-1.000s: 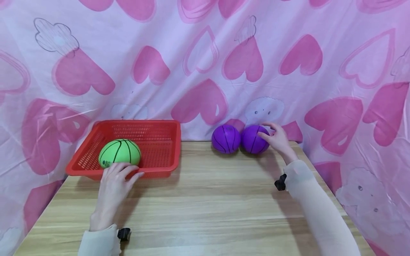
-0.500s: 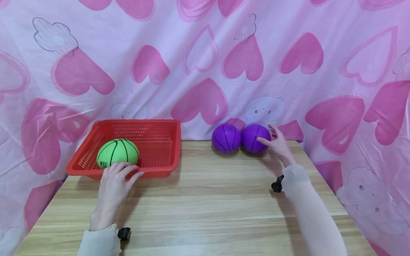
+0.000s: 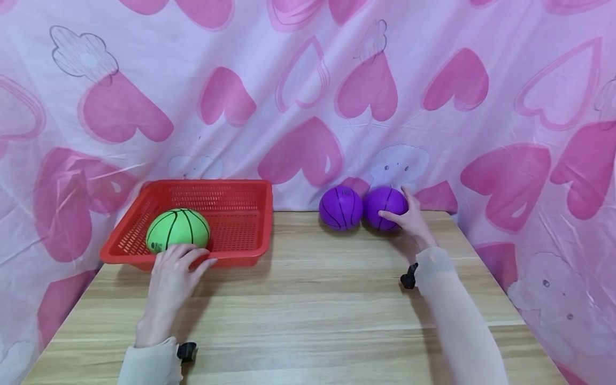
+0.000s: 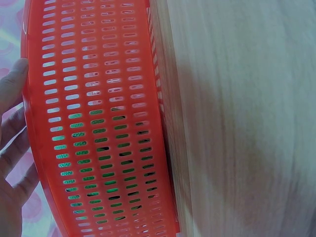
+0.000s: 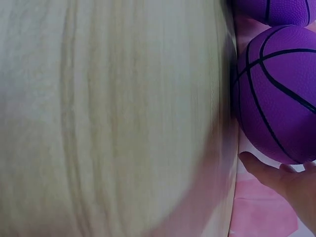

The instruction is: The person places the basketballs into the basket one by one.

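Note:
In the head view, my left hand [image 3: 172,283] holds the near rim of a red plastic basket [image 3: 240,256], thumb outside and fingers over the edge. The left wrist view shows the thumb [image 4: 19,74] at the basket's rim. Inside the basket lies a green ball [image 3: 178,230] with black basketball lines. At the table's far side, my right hand [image 3: 411,219] is spread at the right side of a purple ball [image 3: 382,200] with black lines. Its thumb [image 5: 261,168] is extended right by the ball's edge in the right wrist view. A second purple ball [image 3: 340,208] sits close on the left.
A wooden table [image 3: 298,321] carries the basket and balls. Directly behind its far edge hangs a pink curtain [image 3: 240,144] with heart patterns. Black wrist cameras are strapped by both sleeves.
My right hand has shifted left and forward, its fingers spreading from above the right purple ball to around its right side. The left hand has stayed at the basket rim.

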Available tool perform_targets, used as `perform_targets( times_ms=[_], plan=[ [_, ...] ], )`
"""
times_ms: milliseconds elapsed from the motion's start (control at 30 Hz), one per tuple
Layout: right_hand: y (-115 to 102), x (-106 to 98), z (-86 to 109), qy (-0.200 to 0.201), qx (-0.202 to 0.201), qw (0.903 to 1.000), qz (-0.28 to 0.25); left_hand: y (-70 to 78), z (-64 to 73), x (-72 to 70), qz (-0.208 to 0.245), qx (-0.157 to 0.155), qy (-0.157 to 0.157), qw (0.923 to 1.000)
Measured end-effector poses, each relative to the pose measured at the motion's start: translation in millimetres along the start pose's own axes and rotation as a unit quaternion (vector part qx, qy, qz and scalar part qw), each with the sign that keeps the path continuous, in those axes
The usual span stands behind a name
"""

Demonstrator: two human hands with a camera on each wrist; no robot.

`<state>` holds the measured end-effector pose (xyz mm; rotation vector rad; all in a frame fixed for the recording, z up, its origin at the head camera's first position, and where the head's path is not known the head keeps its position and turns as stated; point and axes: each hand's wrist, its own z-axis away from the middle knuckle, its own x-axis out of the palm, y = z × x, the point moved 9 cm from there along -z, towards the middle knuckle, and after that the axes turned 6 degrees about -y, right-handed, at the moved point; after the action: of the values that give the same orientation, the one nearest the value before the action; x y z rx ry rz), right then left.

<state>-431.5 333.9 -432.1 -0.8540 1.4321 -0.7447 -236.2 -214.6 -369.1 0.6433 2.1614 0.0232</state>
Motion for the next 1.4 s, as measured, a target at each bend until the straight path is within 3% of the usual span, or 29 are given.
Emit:
perform_targets(
  times_ms=[233, 600, 933, 1200, 1400],
  plan=[
    [3, 3, -2.6, 0.008, 0.005, 0.9999, 0.011, 0.3, -0.8, 1.7, -0.002, -0.008, -0.012, 0.9999],
    [6, 10, -9.3, 0.028, 0.0, 0.9994, -0.02, -0.7, 1.6, 1.1, -0.004, -0.005, -0.007, 1.0],
    [7, -5, -2.9, 0.06, -0.011, 0.9923, -0.108, -1.8, 0.8, 2.1, 0.001, 0.001, -0.006, 1.0],
    [-19, -19, 4.6, 0.062, -0.009, 0.9841, -0.166, -1.5, -0.5, 1.0, -0.005, -0.001, -0.001, 1.0],
    [-50, -22, 9.6, 0.058, -0.051, 0.9817, -0.174, -2.4, 0.0, 1.5, -0.002, -0.001, -0.002, 1.0]
  ],
)
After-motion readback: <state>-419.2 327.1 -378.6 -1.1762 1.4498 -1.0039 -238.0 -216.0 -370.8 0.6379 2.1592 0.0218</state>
